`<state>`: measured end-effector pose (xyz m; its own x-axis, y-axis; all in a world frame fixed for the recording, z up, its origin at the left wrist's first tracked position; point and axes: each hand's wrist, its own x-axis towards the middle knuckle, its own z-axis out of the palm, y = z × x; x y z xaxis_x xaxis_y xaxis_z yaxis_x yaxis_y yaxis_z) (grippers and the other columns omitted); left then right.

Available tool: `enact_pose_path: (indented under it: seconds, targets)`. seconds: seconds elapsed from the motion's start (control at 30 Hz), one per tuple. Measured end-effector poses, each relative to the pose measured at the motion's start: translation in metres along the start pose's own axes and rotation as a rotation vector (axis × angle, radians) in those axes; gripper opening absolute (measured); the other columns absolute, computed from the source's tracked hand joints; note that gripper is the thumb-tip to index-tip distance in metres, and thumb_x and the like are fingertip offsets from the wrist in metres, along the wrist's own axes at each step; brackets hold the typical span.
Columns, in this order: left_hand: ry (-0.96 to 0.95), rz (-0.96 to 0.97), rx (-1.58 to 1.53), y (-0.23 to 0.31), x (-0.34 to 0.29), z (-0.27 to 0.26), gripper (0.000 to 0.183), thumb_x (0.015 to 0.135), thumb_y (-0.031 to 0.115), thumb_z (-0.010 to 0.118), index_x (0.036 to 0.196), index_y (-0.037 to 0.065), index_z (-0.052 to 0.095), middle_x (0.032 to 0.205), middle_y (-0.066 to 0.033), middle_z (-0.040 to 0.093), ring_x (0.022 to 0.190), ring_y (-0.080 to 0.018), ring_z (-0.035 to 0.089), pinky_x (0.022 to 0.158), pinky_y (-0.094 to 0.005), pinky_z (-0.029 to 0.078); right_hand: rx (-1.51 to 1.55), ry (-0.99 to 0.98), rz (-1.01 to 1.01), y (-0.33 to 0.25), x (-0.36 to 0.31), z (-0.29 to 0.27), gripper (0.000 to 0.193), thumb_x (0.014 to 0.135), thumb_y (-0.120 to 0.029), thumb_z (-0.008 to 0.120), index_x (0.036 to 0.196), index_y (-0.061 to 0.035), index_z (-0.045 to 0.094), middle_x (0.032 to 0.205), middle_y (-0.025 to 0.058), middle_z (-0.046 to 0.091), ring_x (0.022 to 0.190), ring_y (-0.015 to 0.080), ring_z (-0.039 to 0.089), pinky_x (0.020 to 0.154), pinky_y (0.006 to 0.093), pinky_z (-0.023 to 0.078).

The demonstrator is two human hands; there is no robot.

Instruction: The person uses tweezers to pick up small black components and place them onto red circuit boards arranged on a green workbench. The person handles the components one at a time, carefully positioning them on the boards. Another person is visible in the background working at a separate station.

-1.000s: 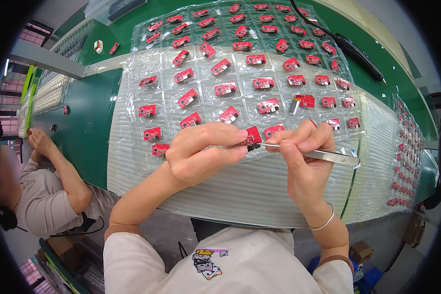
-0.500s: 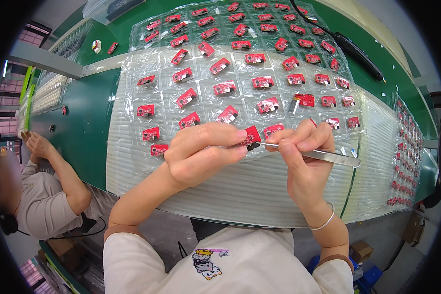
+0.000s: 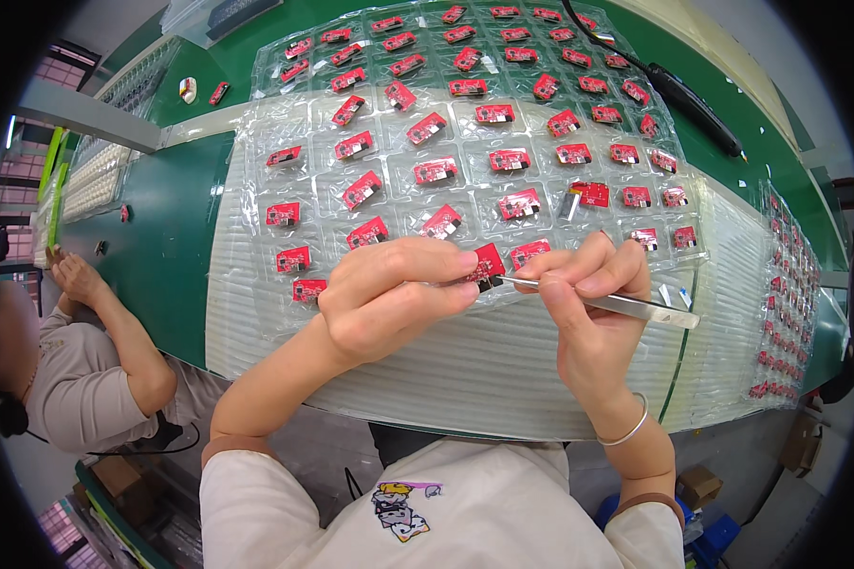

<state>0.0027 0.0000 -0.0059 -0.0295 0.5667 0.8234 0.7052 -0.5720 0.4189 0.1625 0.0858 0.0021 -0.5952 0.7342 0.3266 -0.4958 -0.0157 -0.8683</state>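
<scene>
Red circuit board [image 3: 489, 264] pinched in left hand [image 3: 389, 299], worked with tweezers [image 3: 617, 303] gripped by right hand [image 3: 593, 313]; most boards lying in clear tray [image 3: 256, 284], apparently waiting.

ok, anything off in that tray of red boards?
One red board in the clear tray lies across its pocket beside a loose silvery strip, unlike its neighbours. The pocket right of it looks empty too.
</scene>
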Motion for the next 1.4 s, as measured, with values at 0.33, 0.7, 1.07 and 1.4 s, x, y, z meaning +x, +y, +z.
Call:
enact_pose_path:
  seconds: [0.33,0.7,1.07,1.4]
  targets:
    - [0.009,-0.003,-0.017,0.0,0.0,0.002,0.014,0.057,-0.003,0.067,0.069,-0.002,0.06,0.078,-0.0125,0.061,0.067,-0.0205,0.062,0.059,-0.029,0.054,-0.052,-0.003,-0.009,0.001,-0.001,0.0,0.029,0.071,0.016,0.057,0.078,-0.0046,0.038,0.076,0.0085,0.05,0.08,0.0255,0.061,0.07,0.032,0.051]
    - [0.024,-0.145,-0.022,0.006,0.0,0.002,0.018,0.058,-0.004,0.071,0.071,0.001,0.06,0.075,-0.0116,0.061,0.067,-0.0188,0.062,0.059,-0.0265,0.053,-0.042,0.044,-0.09,0.0,0.0,0.001,0.029,0.072,0.016,0.056,0.081,-0.0049,0.039,0.078,0.0085,0.05,0.081,0.026,0.061,0.07,0.0321,0.05]
    - [0.006,-0.214,-0.07,0.006,-0.001,0.002,0.025,0.057,-0.006,0.074,0.075,0.002,0.059,0.077,-0.0118,0.06,0.069,-0.0172,0.061,0.061,-0.0275,0.053,-0.086,-0.034,-0.078,0.001,-0.001,0.0,0.03,0.071,0.016,0.057,0.081,-0.0053,0.039,0.078,0.0087,0.05,0.081,0.0265,0.061,0.07,0.0317,0.05]
    - [-0.013,-0.598,0.214,-0.032,0.03,-0.056,0.013,0.065,-0.006,0.064,0.075,-0.001,0.058,0.08,-0.0078,0.063,0.077,-0.0142,0.059,0.073,-0.0256,0.045,-0.12,0.06,-0.062,-0.002,-0.003,-0.001,0.028,0.073,0.014,0.055,0.082,-0.0061,0.038,0.078,0.0074,0.049,0.079,0.0257,0.06,0.072,0.0343,0.049]
